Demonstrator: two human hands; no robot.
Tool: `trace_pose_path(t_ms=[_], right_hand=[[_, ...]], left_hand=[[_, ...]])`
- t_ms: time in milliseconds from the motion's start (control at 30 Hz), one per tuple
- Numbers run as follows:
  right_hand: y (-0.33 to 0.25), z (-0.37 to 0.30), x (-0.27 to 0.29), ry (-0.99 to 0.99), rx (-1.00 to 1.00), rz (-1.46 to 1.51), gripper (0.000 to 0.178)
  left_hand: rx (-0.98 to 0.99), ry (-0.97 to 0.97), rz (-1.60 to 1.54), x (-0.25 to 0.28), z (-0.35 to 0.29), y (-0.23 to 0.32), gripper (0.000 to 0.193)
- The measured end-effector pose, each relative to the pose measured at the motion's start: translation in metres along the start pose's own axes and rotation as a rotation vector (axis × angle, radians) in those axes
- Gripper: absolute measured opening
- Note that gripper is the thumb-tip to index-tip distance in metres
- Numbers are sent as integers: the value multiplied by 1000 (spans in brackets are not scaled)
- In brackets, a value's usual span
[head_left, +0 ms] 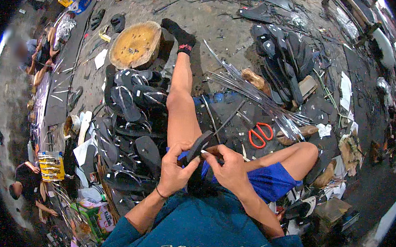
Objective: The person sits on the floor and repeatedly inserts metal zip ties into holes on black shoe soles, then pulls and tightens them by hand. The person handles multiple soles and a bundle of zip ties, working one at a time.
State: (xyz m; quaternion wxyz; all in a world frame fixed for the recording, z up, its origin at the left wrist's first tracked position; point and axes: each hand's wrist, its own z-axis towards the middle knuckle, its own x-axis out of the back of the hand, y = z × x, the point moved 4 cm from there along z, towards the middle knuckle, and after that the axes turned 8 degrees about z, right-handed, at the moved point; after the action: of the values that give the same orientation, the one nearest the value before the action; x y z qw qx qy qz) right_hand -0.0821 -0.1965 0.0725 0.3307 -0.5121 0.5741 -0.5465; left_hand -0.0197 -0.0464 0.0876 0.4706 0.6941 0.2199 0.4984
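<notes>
A black flip-flop [198, 145] is held up on edge in front of my body, above my lap. My left hand [176, 170] is closed round its near part, thumb against the sole. Beside it my right hand [228, 168] pinches at the edge of the flip-flop, thumb and forefinger together next to a small white spot. What those right fingers grip is too small to make out. To the right, red-handled scissors [260, 135] lie on the floor by a bundle of thin shiny strips [259, 98]. A pile of black flip-flops [135, 101] lies to the left of my stretched leg.
A round wooden block [135, 44] stands beyond the pile, near my foot. More dark soles [285, 60] are heaped at the far right. A yellow container [51, 166] and a green package [94, 218] are on the left. Other people [41, 55] sit along the left side.
</notes>
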Motion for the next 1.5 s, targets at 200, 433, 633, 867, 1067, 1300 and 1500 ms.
trace_pose_path(t_ms=[200,433,633,867,1067,1300,1500], right_hand=[[-3,-5,11,-170,116,-182,24],[-5,-19,29,-275,49,-191,26],[-14,-49,50,-204,42,-282,19],[10,-11,67,72,19,-367,12],[41,5,107,-7,264,-686,16],[64,10,95,235,-289,236,15],[10,3,38,-63,-64,-72,20]], left_hand=[[16,-104,21,-4,-3,13,29],[-39,-40,-56,-15,-15,20,28],[-172,-46,-137,-31,-32,33,28],[-1,-244,230,-54,-25,-17,34],[-76,-643,410,4,-5,-32,38],[283,-530,-239,27,26,-5,43],[150,32,-395,-43,20,-1,49]])
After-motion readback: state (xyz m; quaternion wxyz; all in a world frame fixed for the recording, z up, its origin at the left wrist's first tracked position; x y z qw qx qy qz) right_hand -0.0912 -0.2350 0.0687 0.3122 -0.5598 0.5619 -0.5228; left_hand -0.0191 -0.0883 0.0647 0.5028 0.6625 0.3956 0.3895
